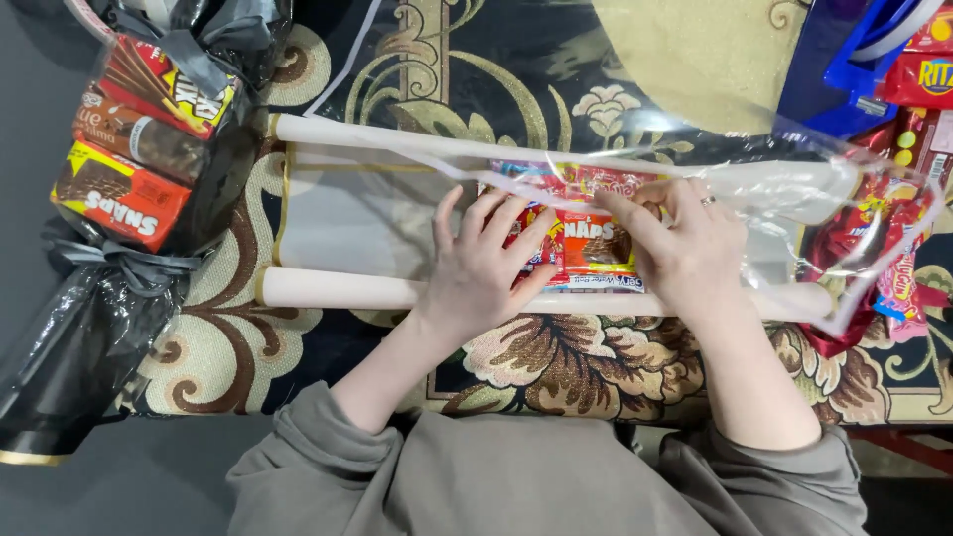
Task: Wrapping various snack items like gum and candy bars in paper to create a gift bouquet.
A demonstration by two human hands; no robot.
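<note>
Grey sleeves [516,486] of my sweatshirt are closest to the camera, and from them my two forearms go forward to the snack packets [581,233]. These packets are my landmark. They are red and orange, they lie flat inside a clear plastic wrap [784,189], and they sit between two pale rolled tubes.

My left hand [486,263] lies on the left part of the packets, with the fingers spread and pressed flat; the grip is wide and holds nothing, it only presses. My right hand [685,248] lies on the right part of the packets in the same way, flat and wide, with a ring on one finger. Both hands touch the plastic wrap over the packets.

Just in front of the packets, on my side, is the near tube [338,290]. Just behind them is the far tube [377,137]. Left of the packets, well apart, a black plastic bundle [149,129] carries more snack boxes in red and brown. Right of the packets, more red snack bags [893,258] lie under the end of the wrap. Behind and right of the packets is a blue object [834,69]. Under everything is a dark patterned cloth [556,357] with gold flowers.
</note>
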